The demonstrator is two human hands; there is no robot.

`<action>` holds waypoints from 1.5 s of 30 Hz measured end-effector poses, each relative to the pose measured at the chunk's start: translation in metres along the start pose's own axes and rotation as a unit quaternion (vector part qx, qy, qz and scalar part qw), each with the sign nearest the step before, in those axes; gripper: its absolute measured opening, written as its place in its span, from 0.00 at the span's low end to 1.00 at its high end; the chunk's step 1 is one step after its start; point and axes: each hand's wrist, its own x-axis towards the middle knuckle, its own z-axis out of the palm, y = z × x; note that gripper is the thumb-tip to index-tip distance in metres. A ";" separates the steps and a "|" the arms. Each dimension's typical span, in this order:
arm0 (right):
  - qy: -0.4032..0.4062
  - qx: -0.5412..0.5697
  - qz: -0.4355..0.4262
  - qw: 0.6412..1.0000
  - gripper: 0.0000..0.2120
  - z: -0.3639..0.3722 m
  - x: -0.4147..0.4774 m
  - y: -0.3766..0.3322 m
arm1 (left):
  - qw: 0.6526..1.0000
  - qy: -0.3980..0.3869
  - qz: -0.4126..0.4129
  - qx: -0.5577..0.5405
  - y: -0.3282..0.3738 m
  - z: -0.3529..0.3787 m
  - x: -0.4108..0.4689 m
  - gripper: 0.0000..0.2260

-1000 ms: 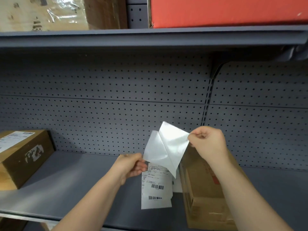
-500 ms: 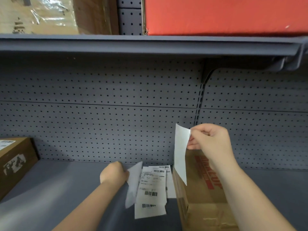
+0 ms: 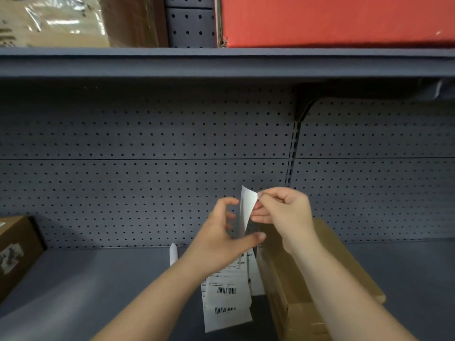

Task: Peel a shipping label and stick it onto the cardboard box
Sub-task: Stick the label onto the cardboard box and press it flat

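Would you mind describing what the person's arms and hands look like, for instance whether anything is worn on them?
Both arms are bare from the bottom edge of the picture up to the wrists; no sleeves show. The left hand and the right hand wear no gloves, and no rings, watch or bracelet can be seen. The fingers carry no markings or tape, and the nails look short and unpainted.
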 end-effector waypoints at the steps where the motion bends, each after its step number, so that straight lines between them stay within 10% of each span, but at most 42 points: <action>1: -0.002 0.006 0.001 1.000 0.06 0.003 0.000 0.000 | 0.999 0.023 0.021 0.022 -0.001 0.004 0.003 0.24; 5: -0.010 0.024 -0.009 1.000 0.04 0.006 0.004 0.000 | 0.994 0.087 0.058 0.005 0.000 0.007 0.018 0.06; 15: 0.062 -0.103 -0.082 0.989 0.07 -0.081 0.034 0.017 | 0.957 0.071 -0.100 -0.262 0.027 0.047 0.039 0.07; 22: -0.083 -0.164 0.083 0.980 0.06 -0.134 0.045 0.022 | 0.936 0.083 -0.155 -0.306 0.040 0.100 0.051 0.08; 45: -0.177 -0.326 0.090 0.924 0.10 -0.164 0.058 0.042 | 0.990 0.122 -0.040 0.057 0.012 0.119 0.062 0.24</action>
